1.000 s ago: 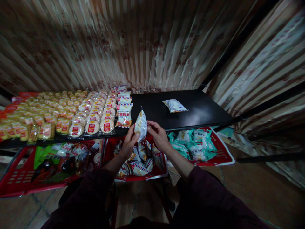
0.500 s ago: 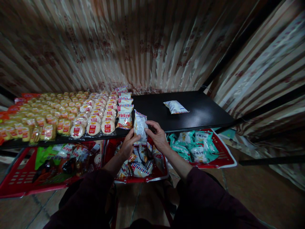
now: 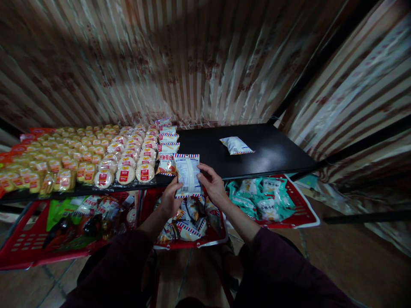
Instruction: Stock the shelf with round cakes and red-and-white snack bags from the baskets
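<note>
A small snack bag (image 3: pixel 189 175) with blue-and-red striped ends is held up at the shelf's front edge, its printed back with the seam facing me. My left hand (image 3: pixel 171 199) grips its lower left edge, thumb in front. On the other side, my right hand (image 3: pixel 213 186) pinches the right edge between thumb and fingers. Directly behind it stands a row of like bags (image 3: pixel 167 160), fronts outward, partly covered by the held one. Below my hands, a red basket (image 3: pixel 208 244) contains several more of these bags (image 3: pixel 189 229).
Packaged round crackers (image 3: pixel 125 173) and yellow packs (image 3: pixel 64 175) fill the left of the black shelf (image 3: pixel 272 147). A single bag (image 3: pixel 236 145) lies farther right. Another red basket (image 3: pixel 311 214) holds green bags (image 3: pixel 268 205); a left basket (image 3: pixel 22 252) holds mixed packets. Striped curtain (image 3: pixel 205 64) hangs behind.
The held bag has turned from an angled position to face me squarely, and sits slightly lower. Both hands keep nearly the same place; the lone bag on the shelf has stayed put.
</note>
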A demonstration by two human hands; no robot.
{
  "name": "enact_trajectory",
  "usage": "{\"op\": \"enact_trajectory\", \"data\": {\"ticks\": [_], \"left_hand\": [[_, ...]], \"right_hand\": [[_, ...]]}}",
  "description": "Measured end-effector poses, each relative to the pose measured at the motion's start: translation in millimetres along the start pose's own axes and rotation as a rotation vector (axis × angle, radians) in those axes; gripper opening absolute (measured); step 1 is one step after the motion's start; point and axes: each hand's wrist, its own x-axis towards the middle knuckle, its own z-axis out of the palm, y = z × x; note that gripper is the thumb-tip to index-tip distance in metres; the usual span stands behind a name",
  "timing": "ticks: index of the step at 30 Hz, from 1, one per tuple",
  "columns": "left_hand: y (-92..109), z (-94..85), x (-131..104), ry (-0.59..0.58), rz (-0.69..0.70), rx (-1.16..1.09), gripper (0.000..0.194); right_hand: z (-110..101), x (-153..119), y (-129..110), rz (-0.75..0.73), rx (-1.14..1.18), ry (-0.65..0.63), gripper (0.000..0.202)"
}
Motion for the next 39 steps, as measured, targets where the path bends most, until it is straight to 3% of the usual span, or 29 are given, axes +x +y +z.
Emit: {"op": "enact_trajectory", "data": {"ticks": [7,14,23,27,33,39], "left_hand": [[12,5.6,4,-0.012,0.091,0.032,0.037],[21,11.5,7,0.023,0.021,0.132,0.038],[37,29.7,16,0.020,-0.046,-0.027,0.043],[44,28.6,20,0.016,-0.028,0.076,0.044],[60,30.6,26,0.054,-0.119,0.102,0.045],[70,48.8,34,0.076,-0.289,-0.201,0.046]], "right_hand": [[-1,1,-1,-0.058,-0.059,0.021,0.031],[-2,1,-9,-0.177,-0.387,0.093,0.019],[-4,6,-10,-0.232,-0.451,0.085,0.017],[-4,9,-9,-0.203,-0.408,0.086,0.018],[-6,12,-2,-0.059,-0.303,0.097,0.024],[-7,10,-9,0.047,-0.191,0.082,0.029]]}}
